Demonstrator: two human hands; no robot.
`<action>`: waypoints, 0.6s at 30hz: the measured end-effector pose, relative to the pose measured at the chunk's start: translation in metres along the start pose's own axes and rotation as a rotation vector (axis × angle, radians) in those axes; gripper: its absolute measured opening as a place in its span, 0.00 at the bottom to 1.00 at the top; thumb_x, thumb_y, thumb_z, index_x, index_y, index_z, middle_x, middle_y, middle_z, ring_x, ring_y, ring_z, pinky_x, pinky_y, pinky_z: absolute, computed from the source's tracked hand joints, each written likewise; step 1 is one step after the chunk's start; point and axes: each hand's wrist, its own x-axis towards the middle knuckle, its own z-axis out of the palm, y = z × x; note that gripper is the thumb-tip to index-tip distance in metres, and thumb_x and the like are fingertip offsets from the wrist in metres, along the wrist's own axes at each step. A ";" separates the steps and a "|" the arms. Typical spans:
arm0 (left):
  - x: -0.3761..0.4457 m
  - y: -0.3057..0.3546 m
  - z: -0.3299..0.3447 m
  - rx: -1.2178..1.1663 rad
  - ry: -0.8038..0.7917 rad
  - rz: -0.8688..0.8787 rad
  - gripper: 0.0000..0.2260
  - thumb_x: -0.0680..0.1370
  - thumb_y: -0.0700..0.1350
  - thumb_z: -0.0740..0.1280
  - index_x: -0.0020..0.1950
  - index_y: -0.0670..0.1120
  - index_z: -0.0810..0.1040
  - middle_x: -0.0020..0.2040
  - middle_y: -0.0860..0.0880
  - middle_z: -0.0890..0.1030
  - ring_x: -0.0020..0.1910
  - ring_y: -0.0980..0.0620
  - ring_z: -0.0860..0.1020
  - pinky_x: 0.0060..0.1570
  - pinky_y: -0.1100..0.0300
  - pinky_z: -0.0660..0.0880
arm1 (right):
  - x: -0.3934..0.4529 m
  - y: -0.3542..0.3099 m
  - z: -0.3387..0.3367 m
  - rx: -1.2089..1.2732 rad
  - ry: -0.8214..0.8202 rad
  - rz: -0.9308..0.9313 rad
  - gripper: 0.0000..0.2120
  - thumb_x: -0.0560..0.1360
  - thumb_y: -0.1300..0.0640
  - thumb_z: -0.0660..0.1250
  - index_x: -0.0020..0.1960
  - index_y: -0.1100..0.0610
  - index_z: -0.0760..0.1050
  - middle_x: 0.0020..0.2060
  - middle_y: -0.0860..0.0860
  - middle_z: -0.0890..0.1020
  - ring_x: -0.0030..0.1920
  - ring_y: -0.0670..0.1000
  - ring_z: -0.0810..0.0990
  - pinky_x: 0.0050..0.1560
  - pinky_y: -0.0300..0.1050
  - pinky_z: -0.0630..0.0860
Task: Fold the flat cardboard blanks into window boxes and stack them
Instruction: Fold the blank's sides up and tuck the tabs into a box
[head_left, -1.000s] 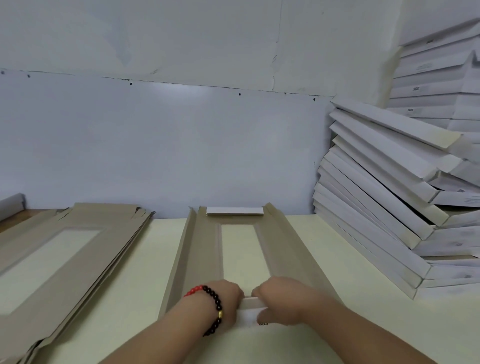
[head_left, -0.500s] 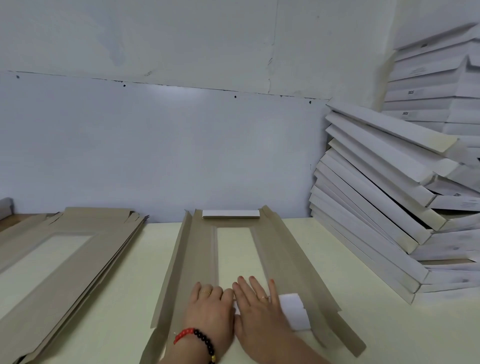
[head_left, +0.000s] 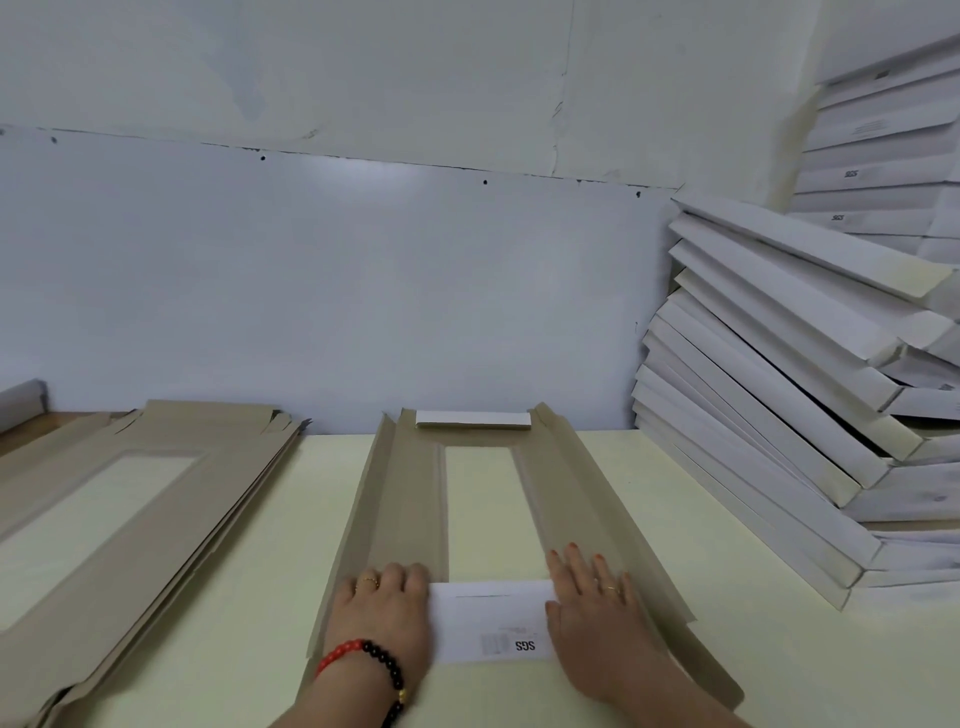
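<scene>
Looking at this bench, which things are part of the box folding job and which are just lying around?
Part of the job:
cardboard blank being folded
left hand
right hand
pile of flat blanks
stack of folded boxes

Just there:
table
wall panel
bead bracelet

"SGS" reads upside down on the white flap (head_left: 493, 626) at lower centre of the frame, beside a small barcode-like block too blurred to read. "SGS" also shows on the edges of two folded white boxes, one (head_left: 852, 175) above the other (head_left: 837, 218), in the stack at upper right. Other print there is illegible.
</scene>
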 end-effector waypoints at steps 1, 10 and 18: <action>0.000 0.001 -0.001 0.007 -0.003 -0.013 0.24 0.75 0.46 0.52 0.71 0.50 0.59 0.66 0.50 0.68 0.65 0.46 0.67 0.64 0.52 0.62 | 0.000 -0.001 0.000 0.001 -0.017 0.039 0.28 0.82 0.49 0.42 0.78 0.52 0.35 0.78 0.52 0.38 0.77 0.59 0.42 0.75 0.59 0.43; 0.000 0.004 -0.008 -0.079 0.006 -0.031 0.21 0.79 0.55 0.54 0.70 0.50 0.61 0.65 0.48 0.69 0.64 0.46 0.68 0.60 0.54 0.65 | 0.007 0.010 -0.022 0.074 0.042 0.188 0.36 0.76 0.58 0.57 0.78 0.51 0.43 0.70 0.53 0.65 0.66 0.56 0.70 0.66 0.48 0.66; 0.010 -0.010 -0.027 -0.635 -0.216 -0.090 0.46 0.64 0.61 0.75 0.76 0.55 0.56 0.66 0.51 0.71 0.63 0.50 0.73 0.62 0.56 0.72 | 0.003 0.041 -0.044 0.950 -0.051 0.177 0.44 0.67 0.54 0.76 0.76 0.53 0.57 0.72 0.51 0.66 0.68 0.52 0.68 0.66 0.46 0.67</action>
